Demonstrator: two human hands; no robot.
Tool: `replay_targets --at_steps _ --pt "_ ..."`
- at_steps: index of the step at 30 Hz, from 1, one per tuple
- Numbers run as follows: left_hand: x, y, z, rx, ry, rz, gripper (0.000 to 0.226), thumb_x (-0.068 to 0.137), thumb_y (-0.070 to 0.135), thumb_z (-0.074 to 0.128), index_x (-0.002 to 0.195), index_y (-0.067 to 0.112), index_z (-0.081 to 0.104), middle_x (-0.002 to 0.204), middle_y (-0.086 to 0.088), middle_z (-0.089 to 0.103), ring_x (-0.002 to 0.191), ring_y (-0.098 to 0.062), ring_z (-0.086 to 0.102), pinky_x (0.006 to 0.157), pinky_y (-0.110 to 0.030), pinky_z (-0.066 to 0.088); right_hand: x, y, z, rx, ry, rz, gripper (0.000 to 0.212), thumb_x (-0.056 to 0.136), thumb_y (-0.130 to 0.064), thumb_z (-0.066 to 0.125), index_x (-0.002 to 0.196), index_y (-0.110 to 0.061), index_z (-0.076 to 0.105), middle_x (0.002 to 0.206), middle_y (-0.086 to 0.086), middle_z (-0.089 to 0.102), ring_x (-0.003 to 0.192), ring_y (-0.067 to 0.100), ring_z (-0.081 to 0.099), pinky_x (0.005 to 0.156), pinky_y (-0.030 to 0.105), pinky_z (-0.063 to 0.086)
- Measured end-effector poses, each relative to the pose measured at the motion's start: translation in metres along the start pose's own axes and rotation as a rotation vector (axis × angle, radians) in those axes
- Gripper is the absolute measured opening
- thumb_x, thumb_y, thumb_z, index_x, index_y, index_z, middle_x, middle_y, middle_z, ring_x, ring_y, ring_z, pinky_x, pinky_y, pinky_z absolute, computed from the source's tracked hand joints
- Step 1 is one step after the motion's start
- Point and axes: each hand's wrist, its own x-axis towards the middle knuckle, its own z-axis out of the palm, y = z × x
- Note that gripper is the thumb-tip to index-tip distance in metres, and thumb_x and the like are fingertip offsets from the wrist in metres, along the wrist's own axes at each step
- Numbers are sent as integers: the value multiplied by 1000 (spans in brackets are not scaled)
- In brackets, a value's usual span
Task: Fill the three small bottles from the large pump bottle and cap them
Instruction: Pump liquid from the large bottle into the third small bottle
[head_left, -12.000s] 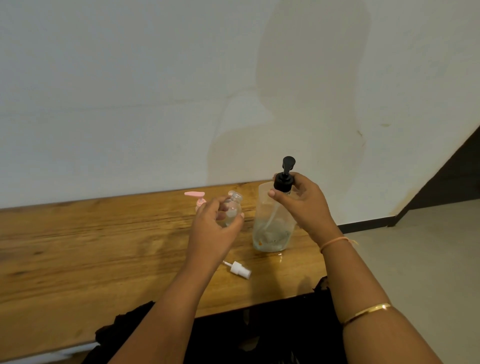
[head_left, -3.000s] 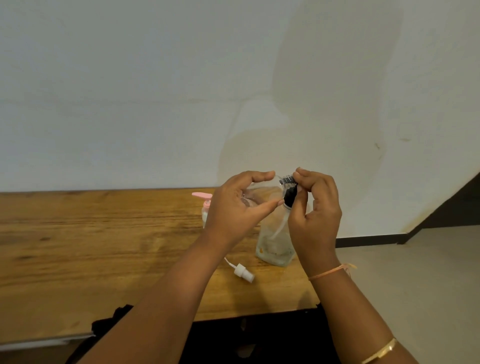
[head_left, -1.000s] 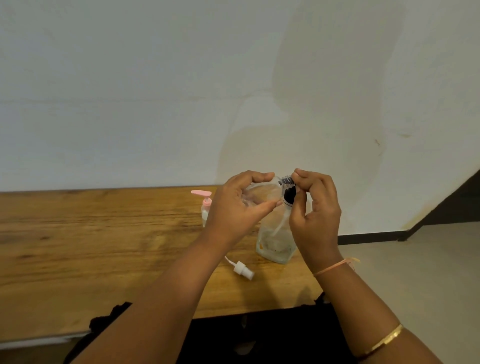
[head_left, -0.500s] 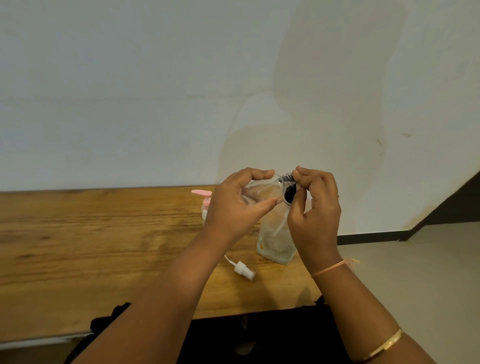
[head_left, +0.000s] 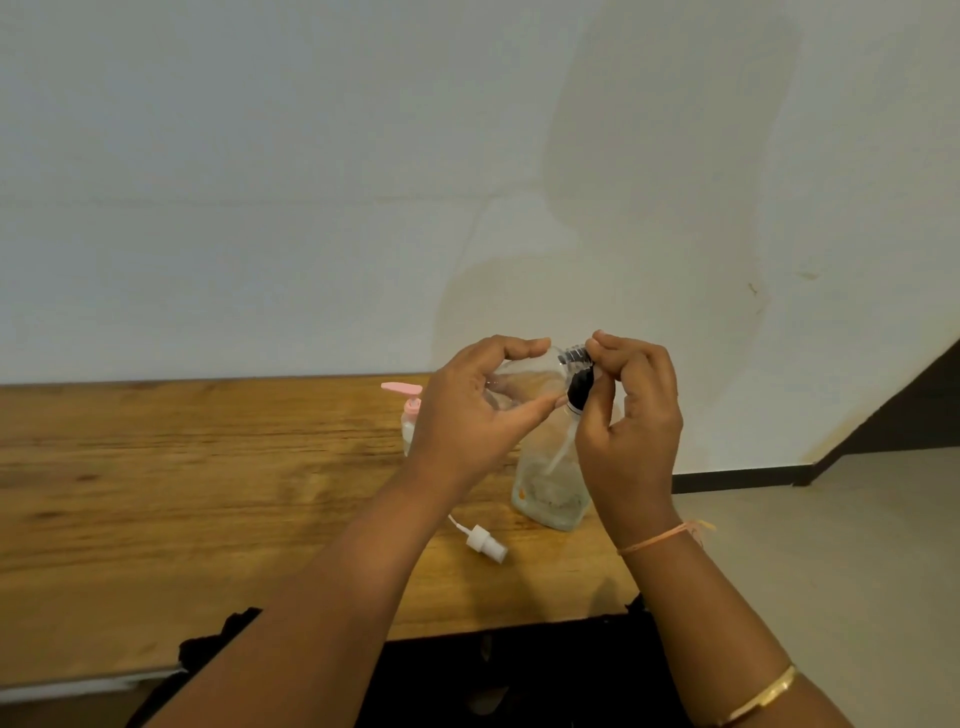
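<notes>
Frame centre: left hand (head_left: 475, 415) curls round small bottle (head_left: 525, 378), likely light and slippery, so grip its body; right hand (head_left: 634, 415) pinches the pump (head_left: 577, 388).

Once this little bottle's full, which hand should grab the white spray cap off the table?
Right, probably. The left hand grips the small bottle, so it is occupied; the right hand only pinches the pump head and can drop to the white spray cap.
</notes>
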Motion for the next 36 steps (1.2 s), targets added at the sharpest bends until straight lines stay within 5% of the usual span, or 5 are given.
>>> replay_targets --at_steps 5,8,15,22,36 --pt "0 -5 3 -20 -11 -43 39 69 21 82 97 40 62 108 19 65 100 2 61 84 -22 53 -5 9 3 -10 -19 -18 22 83 10 50 99 2 62 103 10 56 102 18 55 87 30 49" --pt "-1 -3 3 -7 -7 -38 40 69 22 82 97 40 61 108 20 65 89 5 63 79 -18 53 -3 5 3 -4 -4 -8 22 82 9 49 97 2 62 102 9 57 100 17 55 86 33 51" --pt "-1 6 -1 42 2 40 43 69 24 82 100 43 59 111 16 65 71 1 65 72 -17 54 1 -7 -1 11 29 27 23 82 10 47 96 1 63 102 4 54 99 24 58 87 13 45" --pt "-2 -1 2 39 -17 -8 41 69 25 82 97 44 58 107 22 63 87 3 63 75 -13 52 -5 9 3 19 -12 -10 23 86 0 43 100 1 61 105 4 54 103 17 54 89 26 48" --pt "0 4 2 82 -2 34 43 70 27 81 100 46 57 108 21 63 82 1 63 75 -9 48 1 1 -1 8 8 24 22 82 9 48 96 1 62 102 5 55 99 22 57 88 12 44"
